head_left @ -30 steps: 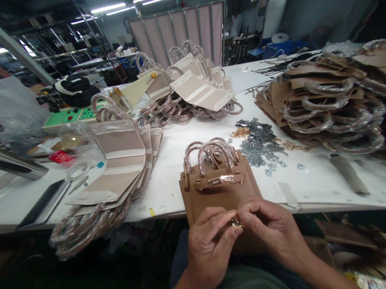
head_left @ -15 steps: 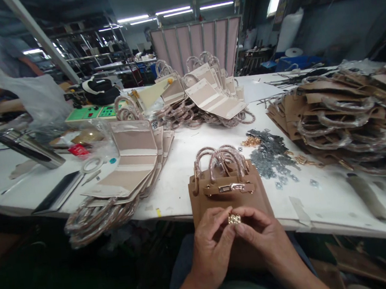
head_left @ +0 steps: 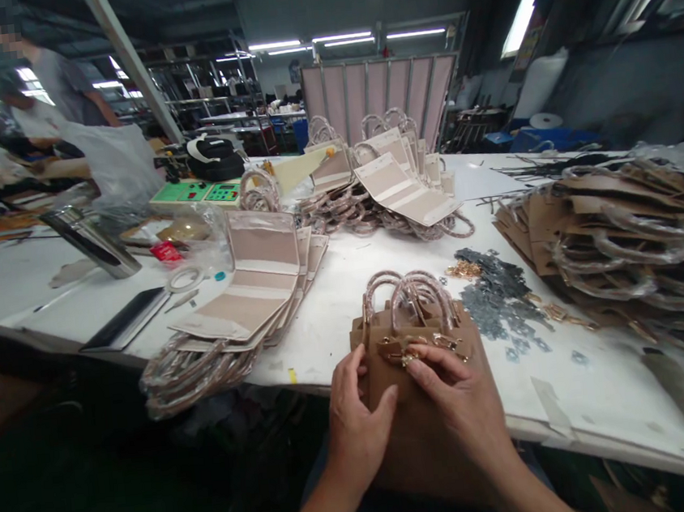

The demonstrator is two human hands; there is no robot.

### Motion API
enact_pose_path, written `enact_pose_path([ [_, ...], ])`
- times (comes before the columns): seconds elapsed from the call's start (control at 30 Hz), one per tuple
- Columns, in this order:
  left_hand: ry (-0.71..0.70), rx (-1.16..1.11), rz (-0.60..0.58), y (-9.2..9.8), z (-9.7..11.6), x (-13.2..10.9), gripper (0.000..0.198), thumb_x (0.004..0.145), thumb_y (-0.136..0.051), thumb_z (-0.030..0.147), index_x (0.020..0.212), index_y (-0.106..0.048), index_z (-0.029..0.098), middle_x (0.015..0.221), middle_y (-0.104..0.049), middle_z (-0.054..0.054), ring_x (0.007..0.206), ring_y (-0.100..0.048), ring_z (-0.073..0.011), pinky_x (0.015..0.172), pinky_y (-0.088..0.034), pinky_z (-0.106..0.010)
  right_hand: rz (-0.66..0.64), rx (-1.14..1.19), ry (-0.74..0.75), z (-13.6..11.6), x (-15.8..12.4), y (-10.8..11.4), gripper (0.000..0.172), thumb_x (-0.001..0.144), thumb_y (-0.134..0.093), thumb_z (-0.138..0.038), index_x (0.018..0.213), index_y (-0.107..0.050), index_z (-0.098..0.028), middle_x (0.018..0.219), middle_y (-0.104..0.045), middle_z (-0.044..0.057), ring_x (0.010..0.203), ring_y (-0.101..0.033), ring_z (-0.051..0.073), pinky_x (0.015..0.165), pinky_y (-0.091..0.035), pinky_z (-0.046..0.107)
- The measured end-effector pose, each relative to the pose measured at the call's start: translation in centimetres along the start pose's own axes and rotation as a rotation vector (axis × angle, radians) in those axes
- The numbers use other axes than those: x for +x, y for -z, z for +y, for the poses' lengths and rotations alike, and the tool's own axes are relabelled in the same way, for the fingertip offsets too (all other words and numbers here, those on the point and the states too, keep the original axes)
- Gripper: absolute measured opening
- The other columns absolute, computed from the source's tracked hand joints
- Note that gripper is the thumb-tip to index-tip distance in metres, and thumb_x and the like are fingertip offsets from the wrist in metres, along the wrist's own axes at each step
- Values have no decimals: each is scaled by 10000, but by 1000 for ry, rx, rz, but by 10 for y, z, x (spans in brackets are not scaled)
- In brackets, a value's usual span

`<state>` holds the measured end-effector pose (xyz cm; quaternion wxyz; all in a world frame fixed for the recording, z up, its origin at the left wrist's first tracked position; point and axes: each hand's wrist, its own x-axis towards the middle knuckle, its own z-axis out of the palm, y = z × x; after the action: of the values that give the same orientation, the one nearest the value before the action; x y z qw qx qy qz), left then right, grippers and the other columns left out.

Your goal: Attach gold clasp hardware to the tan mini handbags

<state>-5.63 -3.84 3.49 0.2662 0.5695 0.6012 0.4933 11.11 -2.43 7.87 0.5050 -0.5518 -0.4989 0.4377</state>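
Brown handbag (head_left: 413, 415): handles (head_left: 447, 310) & front strap (head_left: 390, 349) on, gold hw pc (head_left: 410, 357) pinched in R hand (head_left: 466, 402), prob. unfixed; L hand (head_left: 356, 419) wide-fingered.

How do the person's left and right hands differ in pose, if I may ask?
The right hand pinches a small gold piece, whereas the left hand is open. The left hand is by the left edge of the brown bag; the right hand is nearer its middle. Both are bare.
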Motion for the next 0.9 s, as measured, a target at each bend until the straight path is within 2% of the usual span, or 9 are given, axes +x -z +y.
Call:
enact_pose_path([
  [0.13, 146, -104, -59, 1, 10, 6, 736, 797, -777, 283, 1475, -495, 235, 1356, -647, -106, 1127, -647, -269, 937, -536, -403, 82, -91, 247, -8, -4, -12, 208, 892, -779, -448, 1030, -820, -298, 1182, -761, 47, 1141, -696, 289, 1024, -568, 436],
  [0.2, 180, -191, -79, 1, 17, 11, 704, 792, -809, 350, 1424, -535, 206, 1332, -671, -124, 1155, -655, -292, 978, -525, -416, 6, -104, 420, -14, -11, -15, 149, 919, -765, -358, 1053, -813, -311, 1186, -761, 36, 1114, -712, 252, 987, -588, 381],
  [0.27, 202, -370, -138, 0, 23, 17, 606, 799, -812, 398, 1317, -593, 173, 1251, -712, -140, 1097, -689, -301, 957, -539, -414, -124, -105, 547, -20, -15, -14, 169, 933, -756, -290, 1095, -799, -317, 1218, -754, 29, 1125, -712, 228, 991, -585, 347],
  [0.33, 252, -594, -214, -1, 27, 22, 537, 826, -796, 439, 1251, -619, 162, 1192, -738, -140, 1048, -714, -294, 922, -557, -393, -231, -105, 569, -23, -15, -7, 177, 946, -743, -259, 1111, -782, -309, 1274, -734, 29, 1168, -697, 220, 1032, -564, 345],
  [0.4, 310, -729, -269, -2, 28, 27, 525, 831, -806, 460, 1235, -644, 167, 1213, -739, -134, 1111, -704, -300, 956, -549, -379, -248, -124, 522, -24, -9, 7, 146, 961, -725, -265, 1097, -768, -296, 1303, -719, 33, 1203, -680, 225, 1063, -547, 361],
  [0.57, 362, -764, -325, -5, 27, 34, 534, 868, -776, 535, 1252, -690, 174, 1218, -746, -119, 1165, -685, -327, 992, -541, -401, -38, -362, 513, -12, 20, 54, 183, 974, -697, -341, 1135, -758, -279, 1223, -747, 51, 1143, -700, 254, 1034, -557, 412],
  [0.63, 348, -820, -375, -5, 29, 36, 548, 933, -704, 549, 1334, -654, 180, 1270, -726, -122, 1190, -674, -323, 1019, -529, -413, -38, -477, 529, -8, 29, 67, 227, 976, -683, -358, 1174, -760, -277, 1177, -761, 55, 1090, -715, 261, 988, -574, 417],
  [0.73, 390, -969, -450, -4, 31, 38, 531, 1009, -613, 512, 1433, -587, 193, 1327, -701, -125, 1243, -653, -310, 1079, -500, -427, -118, -590, 545, -8, 38, 76, 250, 1001, -634, -356, 1195, -763, -265, 1172, -759, 71, 1074, -716, 271, 949, -583, 419],
  [0.9, 504, -1212, -582, -3, 26, 43, 508, 1039, -581, 419, 1483, -540, 175, 1306, -709, -142, 1257, -653, -308, 1125, -478, -461, -227, -738, 649, -14, 46, 73, 274, 1052, -550, -314, 1237, -739, -245, 1147, -743, 91, 1024, -704, 260, 871, -583, 391],
])
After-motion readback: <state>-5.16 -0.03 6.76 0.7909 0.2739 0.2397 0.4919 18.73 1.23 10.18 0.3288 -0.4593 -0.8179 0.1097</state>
